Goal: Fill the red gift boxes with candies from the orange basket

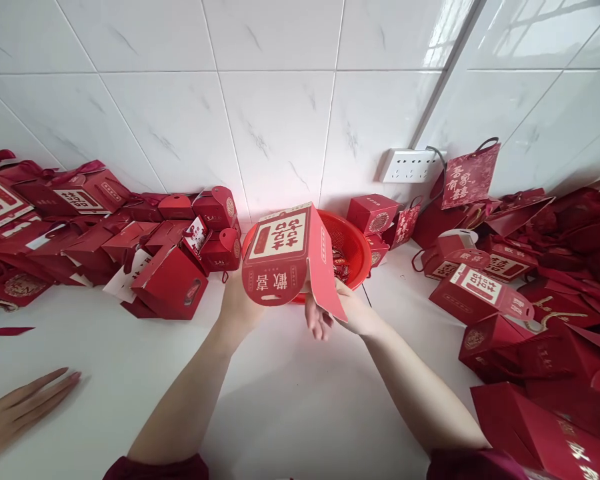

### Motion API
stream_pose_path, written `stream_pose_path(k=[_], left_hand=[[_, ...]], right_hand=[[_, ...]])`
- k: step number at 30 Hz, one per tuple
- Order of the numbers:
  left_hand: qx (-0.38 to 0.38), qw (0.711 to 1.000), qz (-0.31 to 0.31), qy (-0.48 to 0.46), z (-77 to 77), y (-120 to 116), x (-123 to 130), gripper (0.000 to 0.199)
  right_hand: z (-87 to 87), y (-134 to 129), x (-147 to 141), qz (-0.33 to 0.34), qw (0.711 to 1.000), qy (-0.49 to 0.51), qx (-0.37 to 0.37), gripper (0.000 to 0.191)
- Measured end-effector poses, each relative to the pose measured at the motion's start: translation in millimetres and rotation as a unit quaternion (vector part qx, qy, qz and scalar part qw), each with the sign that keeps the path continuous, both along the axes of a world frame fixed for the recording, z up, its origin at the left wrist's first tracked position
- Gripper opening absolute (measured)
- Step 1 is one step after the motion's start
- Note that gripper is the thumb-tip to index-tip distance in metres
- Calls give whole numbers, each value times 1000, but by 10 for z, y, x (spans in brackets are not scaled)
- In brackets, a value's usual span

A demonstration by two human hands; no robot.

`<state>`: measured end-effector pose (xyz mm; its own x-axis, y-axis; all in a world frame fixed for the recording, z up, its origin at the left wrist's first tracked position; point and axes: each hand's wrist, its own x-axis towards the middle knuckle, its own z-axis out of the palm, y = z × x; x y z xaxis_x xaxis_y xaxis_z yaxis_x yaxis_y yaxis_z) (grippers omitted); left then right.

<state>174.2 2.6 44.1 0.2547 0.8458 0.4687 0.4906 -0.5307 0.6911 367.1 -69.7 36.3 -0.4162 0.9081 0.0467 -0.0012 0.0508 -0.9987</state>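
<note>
A red cardboard gift box (280, 240), printed with cream panels and Chinese characters, is held tilted above the table in front of me. My left hand (243, 303) grips it from the left, with most of the fingers hidden behind the box. On the right, my right hand (347, 310) is at the box's loose side flap, which covers part of it. Its curled fingertips show below the box, and the thumb is hidden. Behind the box stands an orange-red plastic basket (363, 257) with small wrapped pieces (340, 263) inside.
Red gift boxes (167, 283) crowd the left side by the tiled wall. More boxes and bags (485, 293) are piled on the right. A white power strip (413, 165) is on the wall. Another person's hand (30, 407) rests on the white table (290, 407) at left.
</note>
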Motion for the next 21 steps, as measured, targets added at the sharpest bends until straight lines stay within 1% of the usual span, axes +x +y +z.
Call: stream_pose_path(k=[1,2,3,4,5,6,7,8,9,10,11,12,13,14,15,17,18,19,21], left_hand=[[5,1000,6,27,23,-14,3,11],[19,998,16,59,44,-27,-1,14],[44,994,29,91,62,-38,-9,17],[75,989,44,116,75,-47,-21,20],[106,984,54,131,85,-55,-34,22],[132,980,60,139,92,-64,-43,23],[151,976,62,143,97,-74,-48,23],[163,974,58,145,102,-85,-48,21],[172,973,48,146,109,-99,-41,20],[184,971,36,148,117,-113,-31,18],[203,967,24,152,127,-126,-19,18],[228,961,16,158,138,-138,-8,19],[255,953,15,165,150,-145,0,21],[282,944,20,170,160,-149,5,22],[306,935,27,175,169,-150,5,23],[336,923,33,187,182,-144,-2,23],[345,918,31,194,186,-141,-6,23],[352,913,25,204,188,-137,-10,22],[361,904,8,228,191,-133,-11,22]], right_hand=[[11,-25,-2,51,998,4,-26,43],[27,-63,-21,93,995,9,-34,52],[46,-109,-53,114,993,18,-19,57],[64,-158,-94,104,994,25,20,57],[79,-201,-138,57,994,23,86,51],[86,-232,-180,-25,984,8,179,40],[84,-246,-214,-129,949,-22,288,26],[73,-242,-235,-235,886,-64,396,15],[54,-221,-243,-324,804,-112,486,11],[31,-187,-237,-391,722,-159,548,18],[7,-147,-219,-438,658,-200,580,26],[-14,-107,-191,-471,620,-234,583,32],[-30,-70,-155,-494,609,-262,563,36],[-40,-41,-116,-512,616,-288,525,35],[-44,-20,-75,-526,629,-312,480,32],[-42,0,-3,-533,647,-371,401,21],[-40,2,24,-523,646,-405,380,16],[-39,-1,42,-508,642,-435,374,14],[-47,-12,52,-476,634,-473,384,20]])
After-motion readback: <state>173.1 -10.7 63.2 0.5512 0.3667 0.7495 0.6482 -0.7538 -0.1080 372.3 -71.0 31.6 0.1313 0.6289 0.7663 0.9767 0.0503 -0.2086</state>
